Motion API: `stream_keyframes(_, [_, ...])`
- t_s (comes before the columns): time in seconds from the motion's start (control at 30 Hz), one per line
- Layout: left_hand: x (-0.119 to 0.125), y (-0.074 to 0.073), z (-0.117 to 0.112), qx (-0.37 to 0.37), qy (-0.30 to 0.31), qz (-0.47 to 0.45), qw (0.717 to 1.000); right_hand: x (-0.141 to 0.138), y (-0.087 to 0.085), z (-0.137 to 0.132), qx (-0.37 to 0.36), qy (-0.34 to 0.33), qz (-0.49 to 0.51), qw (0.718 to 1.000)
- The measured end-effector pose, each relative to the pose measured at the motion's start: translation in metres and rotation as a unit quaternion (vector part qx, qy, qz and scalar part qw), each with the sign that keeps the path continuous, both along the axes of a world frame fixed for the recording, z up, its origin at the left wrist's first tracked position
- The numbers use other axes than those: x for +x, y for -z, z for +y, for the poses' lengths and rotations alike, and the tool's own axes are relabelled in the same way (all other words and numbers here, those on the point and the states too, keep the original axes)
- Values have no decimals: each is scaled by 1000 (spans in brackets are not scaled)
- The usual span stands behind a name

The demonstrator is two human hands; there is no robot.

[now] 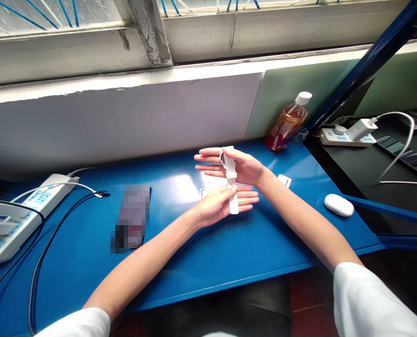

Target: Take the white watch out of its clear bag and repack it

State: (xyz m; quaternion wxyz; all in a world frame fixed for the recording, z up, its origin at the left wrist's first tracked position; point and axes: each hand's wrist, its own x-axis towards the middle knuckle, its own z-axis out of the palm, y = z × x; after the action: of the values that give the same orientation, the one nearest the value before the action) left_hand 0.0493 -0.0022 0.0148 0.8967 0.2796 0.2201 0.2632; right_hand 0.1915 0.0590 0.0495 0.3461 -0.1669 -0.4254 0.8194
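A person in white sleeves holds a white-strapped watch (231, 180) above the middle of a blue counter (194, 267), with both hands on it. The left hand (217, 206) is clamped on the lower part of the strap, thumb over it and fingers stretched out behind toward the right. The right hand (246, 168) grips the upper part near the round case, its thumb on top and its fingers extended leftward behind. The strap hangs roughly upright in view, its punched end reaching just below the left thumb.

Partly hidden behind the hands, something pale lies on the counter; what it is cannot be told. To the left lie a blurred dark phone (134, 215), a black cable (48, 243) and a white power strip (50, 194) with plugs. To the right sit a small white card-like piece (284, 181), a rounded white case (339, 205) and, at the back corner, a white-capped bottle (285, 126).
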Motion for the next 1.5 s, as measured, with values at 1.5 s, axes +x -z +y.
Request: stream_keyframes(1.5, [-8, -2, -15, 84, -158, 89, 980, 5, 32, -45, 75, 364, -24, 928])
